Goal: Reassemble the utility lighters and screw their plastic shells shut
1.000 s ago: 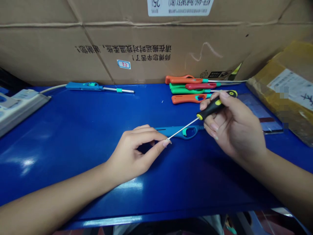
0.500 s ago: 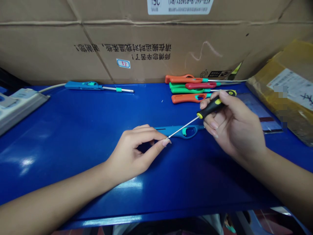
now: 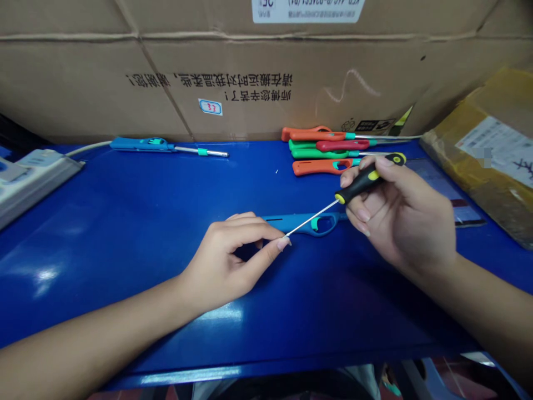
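Note:
My right hand (image 3: 402, 214) grips the black-and-yellow handle of a screwdriver (image 3: 361, 182), its thin shaft slanting down to the left. At the shaft's end, the thumb and forefinger of my left hand (image 3: 233, 253) are pinched together around the tip. Whether a small part sits between those fingertips is too small to make out. Just behind the shaft lies a blue long-necked lighter (image 3: 300, 223) with a teal trigger. My left fingers cover its left end, and my right hand hides its far right part.
Several orange, green and red lighters (image 3: 320, 166) lie together at the back. Another blue lighter (image 3: 139, 145) rests at the back left, near a white power strip (image 3: 37, 180). A large cardboard box (image 3: 83, 89) walls off the rear; a taped parcel (image 3: 491, 150) stands right.
Almost nothing differs. My right hand and the screwdriver handle have shifted very slightly to the right, while the tip stays at my left fingertips.

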Motion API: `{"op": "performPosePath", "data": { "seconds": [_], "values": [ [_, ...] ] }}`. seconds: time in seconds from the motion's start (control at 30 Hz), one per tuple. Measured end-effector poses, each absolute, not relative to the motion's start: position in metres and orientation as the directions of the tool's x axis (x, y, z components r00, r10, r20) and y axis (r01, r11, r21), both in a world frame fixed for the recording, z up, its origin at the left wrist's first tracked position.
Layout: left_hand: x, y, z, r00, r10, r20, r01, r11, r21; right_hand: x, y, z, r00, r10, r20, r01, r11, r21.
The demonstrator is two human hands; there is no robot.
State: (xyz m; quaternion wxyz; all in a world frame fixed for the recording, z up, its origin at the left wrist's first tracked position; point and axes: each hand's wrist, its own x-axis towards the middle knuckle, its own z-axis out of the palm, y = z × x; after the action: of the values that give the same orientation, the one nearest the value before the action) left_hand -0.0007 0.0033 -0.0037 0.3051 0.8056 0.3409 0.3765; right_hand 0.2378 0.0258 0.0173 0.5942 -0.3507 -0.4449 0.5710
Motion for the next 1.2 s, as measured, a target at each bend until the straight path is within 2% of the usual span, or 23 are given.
{"op": "performPosePath", "data": {
  "seconds": [0.2,0.53,0.93,1.2],
  "values": [
    [0.000,0.004,-0.004,0.473,0.775,0.418,0.323,-0.595,0.736,0.239,0.024,0.022,-0.071,0.983,0.171,-0.397,0.130,-0.909],
    [0.001,0.005,-0.007,0.469,0.761,0.447,0.330,-0.621,0.711,0.235,0.018,0.024,-0.053,0.935,0.351,-0.356,0.311,-0.881],
    [-0.001,0.005,-0.010,0.515,0.714,0.475,0.327,-0.676,0.660,0.236,0.013,0.030,-0.030,0.917,0.397,-0.235,0.379,-0.895],
    [-0.001,0.006,-0.010,0.539,0.698,0.471,0.334,-0.690,0.642,0.241,0.012,0.032,-0.111,0.908,0.404,-0.210,0.375,-0.903]
  ]
}}
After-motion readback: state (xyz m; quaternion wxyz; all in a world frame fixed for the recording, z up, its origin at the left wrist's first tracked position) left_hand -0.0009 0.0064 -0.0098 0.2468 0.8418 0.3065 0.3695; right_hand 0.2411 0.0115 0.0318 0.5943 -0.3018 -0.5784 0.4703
